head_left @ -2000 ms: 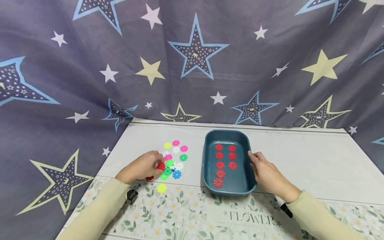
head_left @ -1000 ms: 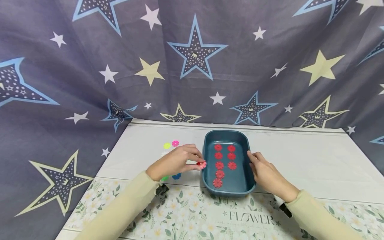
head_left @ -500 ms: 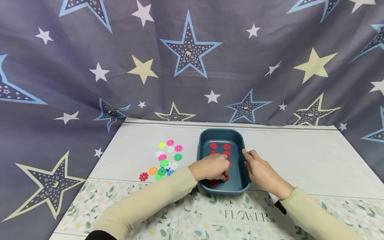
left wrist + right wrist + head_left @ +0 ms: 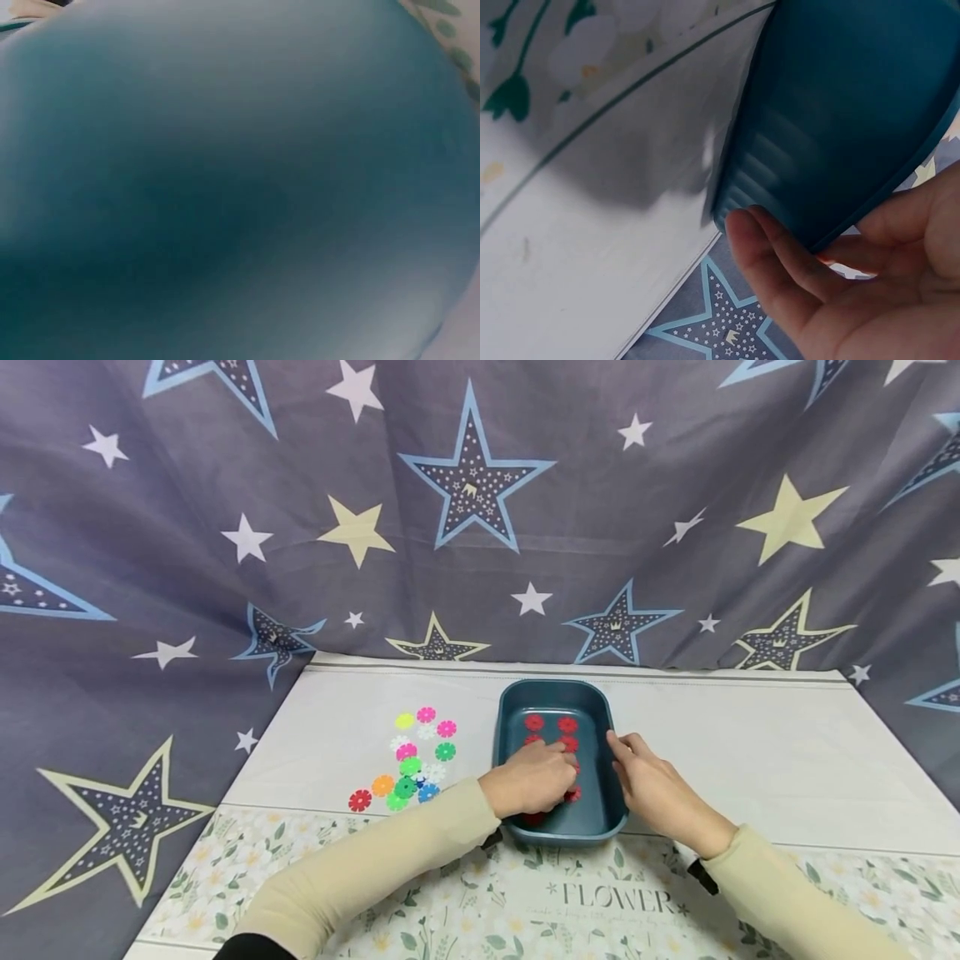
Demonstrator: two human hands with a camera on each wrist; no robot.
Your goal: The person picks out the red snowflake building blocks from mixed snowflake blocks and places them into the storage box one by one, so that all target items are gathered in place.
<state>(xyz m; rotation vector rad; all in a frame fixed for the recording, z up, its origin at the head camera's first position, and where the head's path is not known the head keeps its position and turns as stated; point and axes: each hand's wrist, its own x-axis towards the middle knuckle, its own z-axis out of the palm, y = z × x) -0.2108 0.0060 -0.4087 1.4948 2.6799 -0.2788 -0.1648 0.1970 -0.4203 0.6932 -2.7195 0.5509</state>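
A deep teal tray (image 4: 600,822) with rounded corners stands on the table, with several red notched plastic discs (image 4: 567,724) laid in two columns inside. My left hand (image 4: 528,777) reaches over its near-left rim, fingers curled down at a red disc (image 4: 573,794) low in the right column. That hand and wrist hide part of the left column. The left wrist view holds mostly the tray's blurred teal wall (image 4: 247,187). My right hand (image 4: 660,789) grips the right rim; in the right wrist view its fingers (image 4: 769,262) lie along the tray's outer side (image 4: 840,112).
Left of the tray lies a loose group of notched discs: pink (image 4: 426,715), yellow (image 4: 405,721), green (image 4: 445,752), orange (image 4: 383,786), blue (image 4: 428,792), white and one red (image 4: 360,801). A star-patterned curtain (image 4: 480,577) hangs behind the table (image 4: 735,743).
My left hand picked up a red disc from the loose group, carried it right into the tray and shifted it slightly away from me. My right hand stays on the rim.
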